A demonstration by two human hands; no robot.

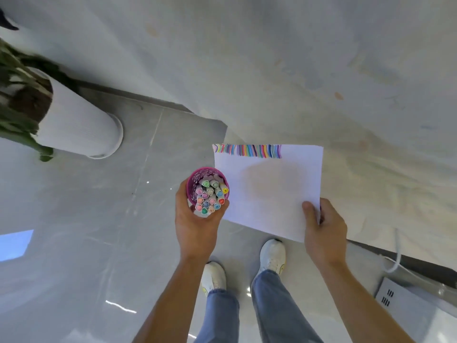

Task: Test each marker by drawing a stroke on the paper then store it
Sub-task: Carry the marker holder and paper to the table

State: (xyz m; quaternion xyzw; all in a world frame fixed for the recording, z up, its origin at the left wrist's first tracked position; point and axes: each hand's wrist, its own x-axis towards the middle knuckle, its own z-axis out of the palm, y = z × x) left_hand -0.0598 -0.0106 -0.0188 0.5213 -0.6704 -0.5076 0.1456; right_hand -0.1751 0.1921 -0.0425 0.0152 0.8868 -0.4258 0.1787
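Observation:
My left hand [195, 224] grips a pink mesh cup [197, 175] from below, held in the air over the floor. Several markers [210, 196] stand inside the cup, their coloured cap ends facing me. My right hand [324, 226] pinches the near right corner of a white sheet of paper [269, 189], thumb on top. A row of several coloured strokes [247, 151] runs along the paper's far edge. The paper's far part hangs over the near edge of a marbled table [321, 82].
A white ribbed planter [79, 127] with a green plant stands on the grey tiled floor at the left. My white shoes [272, 253] and jeans show below. A white cable [395, 258] and a grey vented box [390, 295] lie at the lower right.

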